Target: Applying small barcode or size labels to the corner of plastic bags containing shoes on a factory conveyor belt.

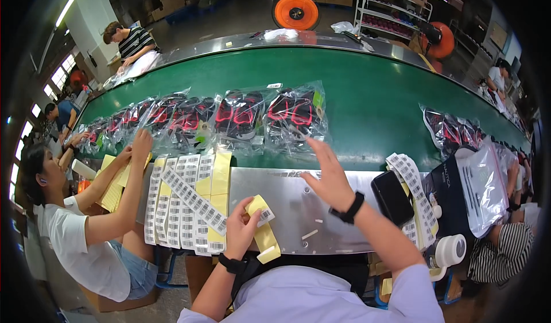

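Prob mid-labelling, my L hand (242, 224) pinches the label strip (266, 244) this side of the green belt (373, 93), my R hand (332, 178), fingers apart, is nr its near edge by bagged shoes (293, 113), so next prob calls for a clean peel.

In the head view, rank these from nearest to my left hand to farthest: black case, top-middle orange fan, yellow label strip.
1. Yellow label strip: in your left hand.
2. Black case: to its right.
3. Orange fan: beyond the green belt.
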Tool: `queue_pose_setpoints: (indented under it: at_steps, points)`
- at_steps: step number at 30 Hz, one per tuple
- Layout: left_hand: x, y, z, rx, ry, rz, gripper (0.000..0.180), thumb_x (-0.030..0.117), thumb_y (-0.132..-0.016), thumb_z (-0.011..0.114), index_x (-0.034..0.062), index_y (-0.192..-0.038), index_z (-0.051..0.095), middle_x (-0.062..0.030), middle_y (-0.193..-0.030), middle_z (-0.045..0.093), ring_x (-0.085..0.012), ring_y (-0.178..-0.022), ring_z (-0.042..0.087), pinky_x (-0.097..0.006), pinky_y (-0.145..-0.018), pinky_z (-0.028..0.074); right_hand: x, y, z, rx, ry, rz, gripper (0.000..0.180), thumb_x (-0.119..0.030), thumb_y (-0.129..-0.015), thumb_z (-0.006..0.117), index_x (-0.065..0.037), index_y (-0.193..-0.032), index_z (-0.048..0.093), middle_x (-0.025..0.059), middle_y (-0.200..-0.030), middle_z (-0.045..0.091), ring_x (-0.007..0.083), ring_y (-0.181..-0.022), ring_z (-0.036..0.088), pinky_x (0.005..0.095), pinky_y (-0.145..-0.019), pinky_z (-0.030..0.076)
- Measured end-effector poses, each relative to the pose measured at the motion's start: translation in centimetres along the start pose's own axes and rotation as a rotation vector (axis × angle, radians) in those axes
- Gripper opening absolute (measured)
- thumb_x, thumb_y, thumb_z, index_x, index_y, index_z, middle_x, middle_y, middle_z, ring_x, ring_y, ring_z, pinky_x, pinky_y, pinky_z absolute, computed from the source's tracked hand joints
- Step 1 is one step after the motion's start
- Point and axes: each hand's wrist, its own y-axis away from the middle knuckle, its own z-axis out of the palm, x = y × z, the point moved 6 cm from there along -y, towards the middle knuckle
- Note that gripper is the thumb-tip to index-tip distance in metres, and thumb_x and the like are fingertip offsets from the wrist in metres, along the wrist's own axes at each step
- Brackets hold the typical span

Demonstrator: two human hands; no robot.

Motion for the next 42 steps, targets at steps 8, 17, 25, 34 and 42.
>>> queue_pose_setpoints:
  at_steps: [8, 17, 25, 34, 42]
  points:
    - [-2.0, 0.2, 0.0, -0.029, 0.011, 0.009, 0.038, 0.006, -0.086, 0.066, -0.0026, -0.122, 0.056, -0.0088, -0.091, 0.068, -0.0080, -0.079, 0.063, -0.022, -0.067, 0.050, 11.8, -8.4, 7.2, -0.409, 0.906, -0.091, 0.078, -0.007, -0.075, 0.062, -0.016, -0.145, 0.030, 0.0133, -0.106, 0.062, 0.0291, -0.092, 0.061, 0.0416, -0.073, 0.049]
    - [-0.8, 0.6, -0.5, -0.017, -0.029, 0.040, 0.034, 0.006, -0.084, 0.068, -0.0020, -0.116, 0.060, -0.0083, -0.095, 0.067, -0.0086, -0.079, 0.063, -0.022, -0.066, 0.050, 6.2, -26.2, 4.0, -0.112, 0.619, -0.200, 0.053, -0.001, -0.079, 0.049, -0.011, -0.130, 0.041, 0.0238, -0.079, 0.065, 0.0413, -0.075, 0.064, 0.0508, -0.069, 0.051]
    - [-1.8, 0.1, -1.4, 0.009, -0.063, 0.011, 0.032, 0.007, -0.081, 0.070, -0.0001, -0.112, 0.063, -0.0093, -0.091, 0.068, -0.0089, -0.066, 0.058, -0.022, -0.059, 0.046, 8.4, -13.3, 0.8, -0.380, 0.583, -0.454, 0.065, -0.004, -0.080, 0.058, -0.013, -0.141, 0.037, 0.0141, -0.068, 0.058, 0.0333, -0.062, 0.058, 0.0454, -0.057, 0.046]
    - [-1.6, -0.4, -1.5, -0.079, -0.057, -0.044, 0.034, 0.003, -0.078, 0.069, -0.0011, -0.111, 0.063, -0.0093, -0.087, 0.066, -0.0096, -0.070, 0.058, -0.022, -0.060, 0.044, 12.8, -10.6, -1.8, -0.109, -0.320, 0.365, 0.072, -0.007, -0.084, 0.066, -0.004, -0.144, 0.026, 0.0082, -0.086, 0.067, 0.0132, -0.075, 0.063, 0.0282, -0.069, 0.052]
    - [-2.6, 0.1, -1.0, -0.032, -0.013, -0.049, 0.033, 0.002, -0.077, 0.069, -0.0001, -0.110, 0.064, -0.0062, -0.079, 0.063, -0.0078, -0.060, 0.048, -0.022, -0.054, 0.037, 27.6, -19.4, 3.3, 0.068, -0.293, 0.962, 0.079, -0.014, -0.080, 0.073, -0.008, -0.142, 0.025, 0.0080, -0.085, 0.061, 0.0154, -0.064, 0.059, 0.0335, -0.054, 0.054]
